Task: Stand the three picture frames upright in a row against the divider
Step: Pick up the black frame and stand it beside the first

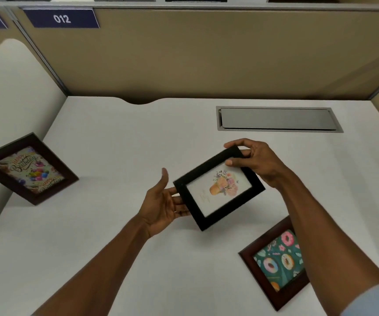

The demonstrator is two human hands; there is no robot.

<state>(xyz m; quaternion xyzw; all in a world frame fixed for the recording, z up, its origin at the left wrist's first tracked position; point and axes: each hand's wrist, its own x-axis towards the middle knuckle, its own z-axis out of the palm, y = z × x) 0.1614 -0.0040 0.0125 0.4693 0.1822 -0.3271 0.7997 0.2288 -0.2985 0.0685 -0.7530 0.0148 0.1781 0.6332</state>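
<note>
From the head camera, the black frame (218, 188) with the flower picture is held in the air above the middle of the white tabletop (106, 156), face up toward the person and turned at an angle. I'd guess it is being held this way so the back can be reached to swing out a stand, though the back itself is hidden from here.

The right hand (256, 164) is clamped on the frame's far upper corner, thumb pressing the front of the border and the fingers wrapped behind. The left hand (164, 202) lies open, palm up, with its fingers slipped under the frame's left edge; it supports rather than pinches, thumb standing free. Both forearms reach in from the near edge, the right one crossing over the donut frame (275, 263), which lies flat and face up near the front right of the tabletop.

The birthday frame (27, 168) sits at the far left edge; it looks tilted, but whether it leans on something or lies flat I cannot tell. None of the three is against the tan divider (206, 53) at the back, so the row looks not yet begun. A grey cable hatch (277, 119) lies flush in the tabletop before the divider, where a frame's foot might catch.
</note>
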